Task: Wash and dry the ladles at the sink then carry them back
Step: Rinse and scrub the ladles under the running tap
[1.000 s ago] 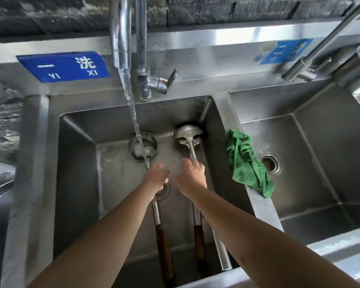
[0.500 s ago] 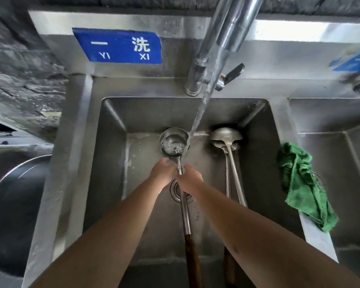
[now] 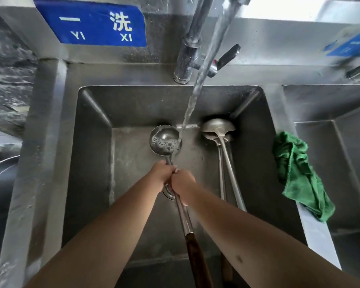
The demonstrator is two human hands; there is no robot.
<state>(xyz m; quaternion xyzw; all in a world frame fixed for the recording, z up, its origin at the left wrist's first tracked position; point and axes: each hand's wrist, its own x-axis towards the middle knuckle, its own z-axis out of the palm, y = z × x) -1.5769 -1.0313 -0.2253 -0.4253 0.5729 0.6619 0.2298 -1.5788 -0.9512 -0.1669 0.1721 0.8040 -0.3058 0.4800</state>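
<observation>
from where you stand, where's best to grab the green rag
Probably pinch the bunched upper fold of the rag, coming from above with the right hand. It drapes over the divider between the basins, its lower end hanging down the far side, so lifting straight up frees it.

Both hands (image 3: 173,178) grip 1 ladle (image 3: 166,140) under running water (image 3: 192,104).

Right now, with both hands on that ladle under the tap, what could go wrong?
1. The water stream strikes the rim of the ladle bowl, not its middle, so it may splash out.
2. The left hand and right hand grip the wet metal shaft, which could slip.
3. The green cloth draped on the divider could get wet.
</observation>
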